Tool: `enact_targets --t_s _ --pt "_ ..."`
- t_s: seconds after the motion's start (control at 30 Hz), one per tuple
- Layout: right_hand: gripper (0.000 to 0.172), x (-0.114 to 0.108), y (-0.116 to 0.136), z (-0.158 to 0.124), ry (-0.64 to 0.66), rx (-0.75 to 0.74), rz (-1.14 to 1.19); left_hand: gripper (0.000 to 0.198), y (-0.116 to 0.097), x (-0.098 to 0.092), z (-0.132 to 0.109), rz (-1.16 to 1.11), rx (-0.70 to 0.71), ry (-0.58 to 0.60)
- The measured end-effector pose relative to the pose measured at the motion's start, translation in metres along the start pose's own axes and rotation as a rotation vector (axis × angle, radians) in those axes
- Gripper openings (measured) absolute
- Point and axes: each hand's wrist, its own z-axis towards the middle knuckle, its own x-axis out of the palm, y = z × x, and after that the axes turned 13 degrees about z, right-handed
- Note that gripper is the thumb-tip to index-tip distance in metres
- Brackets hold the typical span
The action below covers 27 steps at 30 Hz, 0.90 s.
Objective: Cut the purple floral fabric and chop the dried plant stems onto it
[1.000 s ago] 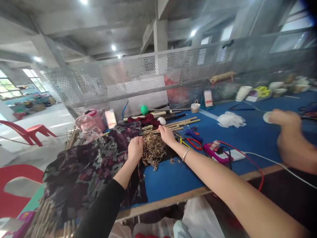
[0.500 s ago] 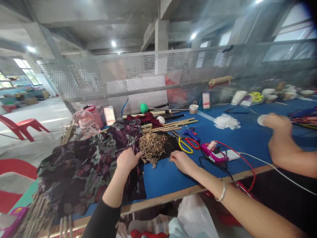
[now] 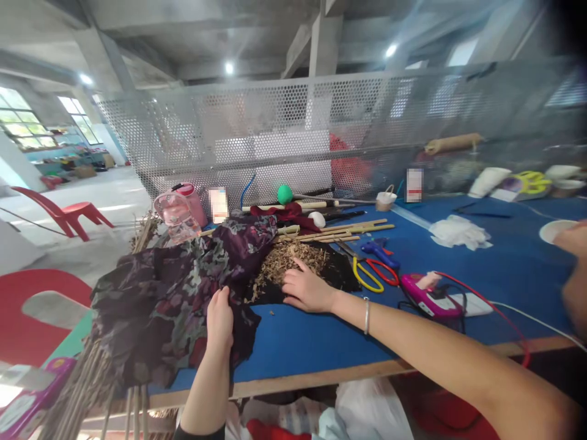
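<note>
The right hand [image 3: 306,292] has come off the bare blue counter [image 3: 321,345] and now lies on the near edge of the heap of dried shreds [image 3: 293,256], palm down and fingers spread, released rather than gripping; the left hand [image 3: 220,318] has drawn back toward the near edge and is clenched on a fold of the floral cloth [image 3: 174,293]; the heap itself looks flatter and wider than half a second ago, spread over the black cloth [image 3: 339,276] beneath it, with a few crumbs [image 3: 271,312] loose on the counter just near of it; judging from this, the shreds are being pressed and smoothed out while the floral cloth is held aside to the left; the heap sits in the middle of the counter, touching the floral cloth on its left, with the scissors [image 3: 373,276] just to its right, the pink tool [image 3: 424,299] farther right, and the bamboo sticks [image 3: 348,229] on its far side; at the right edge a co-worker's hand [image 3: 575,244] holds a white disc [image 3: 553,231], well apart from the heap.
</note>
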Motion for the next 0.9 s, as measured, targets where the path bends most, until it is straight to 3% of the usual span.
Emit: enact_targets --t_s 0.1,0.23,0.33,0.43,0.5,0.6,0.73,0.9 --pt "0.044 -0.001 -0.024 0.003 -0.055 0.002 -0.039 0.028 0.0 -0.003 0.0 -0.145 -0.107 -0.046" --pt "0.045 -0.007 -0.035 0.026 -0.08 0.243 -0.056 0.035 -0.001 -0.002 0.001 -0.321 -0.278 -0.072" --pt "0.041 -0.014 -0.023 0.048 -0.084 0.345 -0.06 0.038 -0.004 -0.002 0.002 -0.463 -0.384 -0.054" --pt "0.038 -0.016 0.006 0.065 -0.132 0.297 -0.063 0.039 -0.006 -0.003 0.002 -0.537 -0.459 -0.008" --pt "0.032 -0.01 0.028 0.072 -0.082 0.156 -0.041 0.037 -0.006 -0.004 0.003 -0.496 -0.418 0.011" --pt "0.028 0.006 0.049 0.081 0.03 0.029 0.012 0.03 -0.003 -0.005 0.005 -0.308 -0.194 -0.066" --pt "0.017 0.018 0.046 0.08 0.044 0.041 0.007 0.029 -0.002 -0.008 0.003 -0.191 0.027 -0.099" --pt "0.014 0.009 0.039 0.039 0.093 0.02 0.008 0.035 -0.005 -0.01 0.001 -0.117 0.149 -0.065"
